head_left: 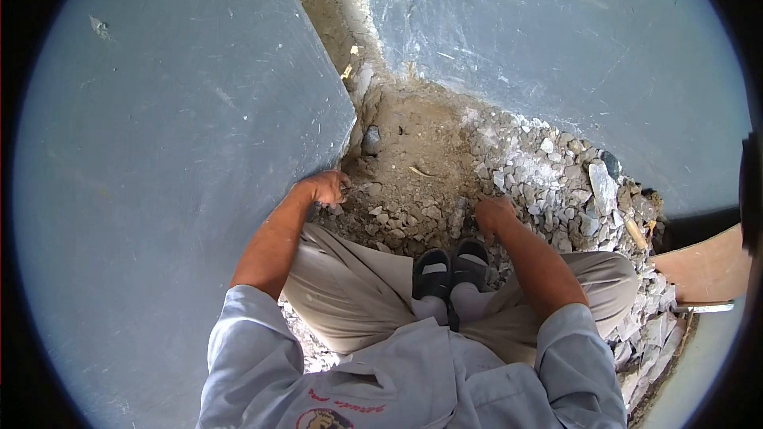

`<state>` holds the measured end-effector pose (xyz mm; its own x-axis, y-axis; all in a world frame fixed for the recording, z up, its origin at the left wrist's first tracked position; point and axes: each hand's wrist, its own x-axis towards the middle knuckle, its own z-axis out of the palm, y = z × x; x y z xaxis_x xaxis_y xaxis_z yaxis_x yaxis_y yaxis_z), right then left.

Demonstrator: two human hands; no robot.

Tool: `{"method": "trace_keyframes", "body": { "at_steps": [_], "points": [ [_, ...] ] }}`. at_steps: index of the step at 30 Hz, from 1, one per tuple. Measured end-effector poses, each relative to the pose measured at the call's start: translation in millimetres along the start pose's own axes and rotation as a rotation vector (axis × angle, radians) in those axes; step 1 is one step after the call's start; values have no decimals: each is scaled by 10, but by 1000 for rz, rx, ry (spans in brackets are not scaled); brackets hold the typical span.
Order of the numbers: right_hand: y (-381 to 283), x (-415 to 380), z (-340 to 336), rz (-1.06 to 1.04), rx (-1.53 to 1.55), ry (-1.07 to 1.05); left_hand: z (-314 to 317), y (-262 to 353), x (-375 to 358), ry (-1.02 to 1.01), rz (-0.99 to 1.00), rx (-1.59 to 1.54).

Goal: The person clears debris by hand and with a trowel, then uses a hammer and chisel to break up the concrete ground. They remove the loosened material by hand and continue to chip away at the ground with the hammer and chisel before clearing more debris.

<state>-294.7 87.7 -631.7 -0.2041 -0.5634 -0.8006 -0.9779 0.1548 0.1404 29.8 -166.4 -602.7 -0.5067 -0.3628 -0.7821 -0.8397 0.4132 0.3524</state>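
Low beside the corner of the left grey slab (230, 95), my left hand (327, 187) has its fingers curled in at the edge of the dirt and broken stones. My right hand (494, 214) is closed with its knuckles up, down at the loose stones (548, 183) in front of my right foot. Its fingertips are hidden beneath it, and I cannot tell what either hand grips. Between my hands lie bare brown soil (421, 131) and scattered stone chips (405, 221).
Another large grey slab (548, 40) stands beyond the soil, with a narrow dirt gap (342, 0) between the slabs. My sandalled feet (449, 270) rest on rubble. At right lie a curved brown board (707, 266) and a short wooden piece (636, 233).
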Motion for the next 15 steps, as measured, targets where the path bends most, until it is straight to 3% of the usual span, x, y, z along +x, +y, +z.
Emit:
{"method": "trace_keyframes", "body": {
  "at_steps": [15],
  "points": [
    [7, 64, 52, 26, 25, 32, 18, -21, 19, 46, 32, 83]
  ]
}}
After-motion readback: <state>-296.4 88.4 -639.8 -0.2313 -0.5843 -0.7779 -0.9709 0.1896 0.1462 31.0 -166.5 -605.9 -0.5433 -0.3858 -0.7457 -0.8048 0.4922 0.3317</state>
